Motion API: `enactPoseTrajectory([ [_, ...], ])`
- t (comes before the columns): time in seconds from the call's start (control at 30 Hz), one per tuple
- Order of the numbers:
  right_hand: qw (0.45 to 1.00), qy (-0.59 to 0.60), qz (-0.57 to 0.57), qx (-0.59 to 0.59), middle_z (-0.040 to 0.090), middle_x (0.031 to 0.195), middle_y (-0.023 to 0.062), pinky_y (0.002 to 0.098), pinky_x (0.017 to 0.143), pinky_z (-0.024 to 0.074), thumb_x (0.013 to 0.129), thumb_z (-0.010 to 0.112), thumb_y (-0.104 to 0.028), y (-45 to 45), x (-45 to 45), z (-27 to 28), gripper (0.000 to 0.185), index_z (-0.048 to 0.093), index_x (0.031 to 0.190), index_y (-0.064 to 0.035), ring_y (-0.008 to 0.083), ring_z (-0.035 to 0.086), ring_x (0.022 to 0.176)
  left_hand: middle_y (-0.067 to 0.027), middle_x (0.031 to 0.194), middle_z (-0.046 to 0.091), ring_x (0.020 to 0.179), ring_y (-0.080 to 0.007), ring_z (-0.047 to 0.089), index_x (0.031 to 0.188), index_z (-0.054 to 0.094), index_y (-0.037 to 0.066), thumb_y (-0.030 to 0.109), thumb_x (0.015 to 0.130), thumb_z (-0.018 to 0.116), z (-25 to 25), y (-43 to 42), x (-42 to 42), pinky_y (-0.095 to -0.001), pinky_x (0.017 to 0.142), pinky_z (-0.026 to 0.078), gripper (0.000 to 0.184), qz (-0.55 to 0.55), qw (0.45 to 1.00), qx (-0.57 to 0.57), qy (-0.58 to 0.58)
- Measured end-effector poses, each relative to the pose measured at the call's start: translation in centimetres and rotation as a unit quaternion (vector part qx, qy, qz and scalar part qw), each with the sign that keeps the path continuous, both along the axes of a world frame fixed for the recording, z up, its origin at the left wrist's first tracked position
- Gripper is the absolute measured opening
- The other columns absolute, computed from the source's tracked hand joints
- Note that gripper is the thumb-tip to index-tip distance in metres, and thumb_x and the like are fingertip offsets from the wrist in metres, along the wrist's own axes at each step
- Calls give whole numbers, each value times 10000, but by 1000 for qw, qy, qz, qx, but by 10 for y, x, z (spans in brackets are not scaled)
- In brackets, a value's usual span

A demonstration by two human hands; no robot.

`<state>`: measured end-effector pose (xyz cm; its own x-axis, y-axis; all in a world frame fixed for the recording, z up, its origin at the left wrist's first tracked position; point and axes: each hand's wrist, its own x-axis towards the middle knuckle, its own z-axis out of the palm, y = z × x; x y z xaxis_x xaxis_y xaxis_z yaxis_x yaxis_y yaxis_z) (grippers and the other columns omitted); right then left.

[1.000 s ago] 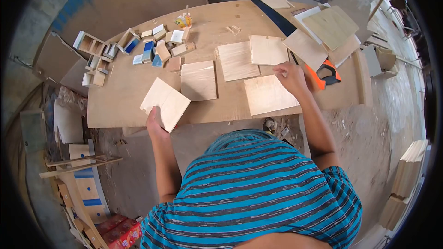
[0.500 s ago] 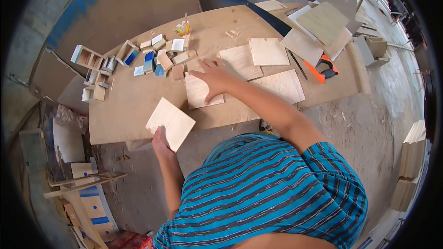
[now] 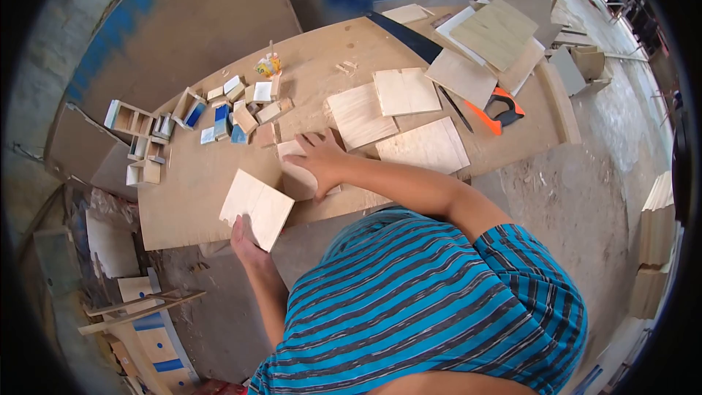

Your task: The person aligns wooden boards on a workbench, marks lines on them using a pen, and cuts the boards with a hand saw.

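Fingers (image 3: 238, 227) of the left hand (image 3: 250, 247) are clamped on the lower edge of a square wooden panel (image 3: 261, 207), while those of the right hand (image 3: 322, 161) are spread apart across a second panel (image 3: 295, 184) lying flat.

At the left end of the desk (image 3: 212, 205) sit small open wooden boxes (image 3: 143, 172), and near them small blocks (image 3: 245, 118), some painted blue. The left forearm (image 3: 269, 289) angles up and slightly left from the body, its hand at the desk's near edge. It holds the square panel raised and tilted, thumb showing at the corner, the other fingers mostly hidden. A yellow cup (image 3: 268, 66) stands behind the blocks.

Just right of the held panel, the right hand is palm down, thumb toward the near edge and the others reaching away over the wood. Its forearm (image 3: 395, 181) crosses in front of the chest from a bent elbow at the right. Beyond this arm lie three more pale panels (image 3: 424, 145), close together. Farther right are a thin dark stick (image 3: 456, 110), an orange-and-black saw handle (image 3: 479, 118) and a stack of boards (image 3: 493, 33).
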<state>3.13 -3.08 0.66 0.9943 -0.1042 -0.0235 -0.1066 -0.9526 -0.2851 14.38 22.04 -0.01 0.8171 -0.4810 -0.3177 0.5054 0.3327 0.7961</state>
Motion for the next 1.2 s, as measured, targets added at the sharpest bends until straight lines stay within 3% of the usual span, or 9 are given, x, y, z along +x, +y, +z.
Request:
enactPoseTrajectory([
  [0.27,991,-97,-72,63,292,1501,225,658,1027,219,470,864,-544,-37,-54,20,1163,366,1474,-233,421,280,1355,-174,1251,583,1147,-340,580,1323,459,-32,265,910,551,-1,-50,-6,-463,980,478,517,1,1000,3,8],
  [0.4,987,-67,-130,69,271,1521,204,679,1048,180,472,864,-535,-58,-104,20,1145,383,1465,-228,433,258,1363,-173,1234,592,1142,-337,583,1306,473,-33,255,910,556,-11,-60,-9,-462,971,484,496,-17,1000,1,27],
  [0.6,988,-94,-114,37,261,1527,205,702,1076,115,512,846,-575,-54,-95,1,1117,384,1466,-222,426,231,1391,-180,1268,569,1166,-345,569,1337,441,-30,246,909,553,-14,-92,-16,-475,986,476,522,-49,999,6,11],
  [0.73,984,-147,-90,48,216,1548,225,636,1123,108,524,829,-639,-74,-83,-4,1135,375,1472,-210,433,174,1433,-186,1273,564,1166,-352,568,1341,431,-30,236,903,562,-10,-107,-14,-485,984,479,529,-51,999,-6,18],
  [0.8,985,-114,-132,9,217,1547,226,625,1129,109,510,855,-592,-111,-92,2,1157,359,1481,-206,426,173,1435,-189,1270,565,1163,-354,570,1339,433,-31,231,900,566,-13,-106,-13,-488,981,482,528,-51,998,-18,30],
  [0.87,985,-4,-173,22,224,1544,236,621,1133,102,483,897,-454,-153,-118,39,1212,300,1507,-198,421,157,1446,-191,1264,569,1159,-355,572,1335,437,-31,227,897,569,-16,-101,-12,-489,978,485,525,-53,997,-35,48],
  [0.93,971,73,-228,-25,244,1534,243,602,1137,107,471,906,-408,-181,-132,35,1227,289,1512,-205,413,178,1442,-196,1261,573,1153,-357,577,1331,442,-33,222,897,568,-15,-98,-17,-487,978,486,519,-37,998,-9,46],
  [1.03,978,89,-189,12,256,1529,251,586,1143,105,458,912,-379,-207,-141,19,1243,282,1516,-210,399,189,1443,-200,1252,582,1138,-357,588,1322,454,-36,217,900,561,-20,-97,-22,-483,975,490,503,-34,998,-12,50],
  [1.2,982,-19,-175,71,426,1408,150,564,1073,207,480,882,-441,-200,-134,15,1139,368,1472,-218,365,355,1328,-199,1235,597,1106,-346,611,1306,472,-39,220,913,548,-11,-109,-36,-470,963,502,476,-57,996,-19,65],
])
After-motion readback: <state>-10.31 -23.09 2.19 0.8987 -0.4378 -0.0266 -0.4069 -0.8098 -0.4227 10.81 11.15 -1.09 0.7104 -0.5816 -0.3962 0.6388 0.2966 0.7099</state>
